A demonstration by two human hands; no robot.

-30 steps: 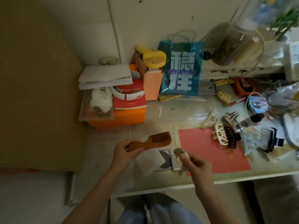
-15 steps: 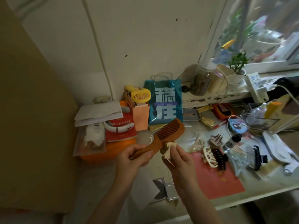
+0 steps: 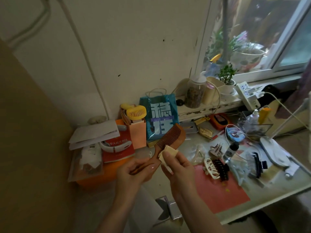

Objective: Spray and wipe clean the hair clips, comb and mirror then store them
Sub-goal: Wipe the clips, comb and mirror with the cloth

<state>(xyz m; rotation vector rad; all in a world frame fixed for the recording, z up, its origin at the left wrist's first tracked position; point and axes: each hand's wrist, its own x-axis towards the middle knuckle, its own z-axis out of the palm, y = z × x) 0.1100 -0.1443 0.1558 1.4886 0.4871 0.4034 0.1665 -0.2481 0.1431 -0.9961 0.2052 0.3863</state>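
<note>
Gripping the comb by its handle, left hand holds it above the desk; right hand pinches a cloth against it. Mirror near front edge; hair clips on red mat.

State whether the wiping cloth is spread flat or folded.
Folded: the cloth is bunched, pinched in the right hand against the comb.
</note>
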